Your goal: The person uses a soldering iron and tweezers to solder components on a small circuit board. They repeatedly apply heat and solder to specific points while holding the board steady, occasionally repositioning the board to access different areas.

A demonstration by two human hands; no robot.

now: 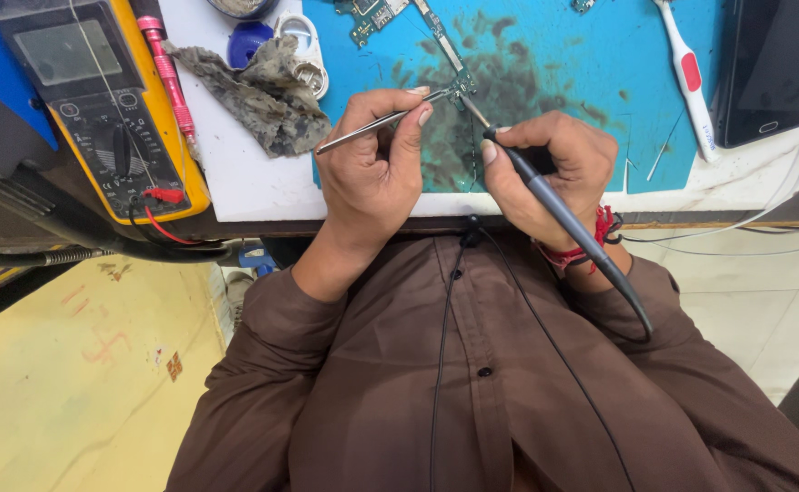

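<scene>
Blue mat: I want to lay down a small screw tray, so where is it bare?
Bare mat lies between the circuit board and the toothbrush. Crowded around the tweezers and soldering iron, and left by the rag.

A circuit board point(459, 87) lies on the mat point(554, 55). The multimeter point(99, 100) sits far left, with a cloth point(258, 91) between. A phone point(773, 68) lies far right.

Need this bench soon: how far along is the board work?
Done: the small green circuit board lies bare on the stained blue mat. In hand: left hand holds metal tweezers, right hand a black corded pen-shaped tool, both tips at it. Left: cannot tell.
</scene>
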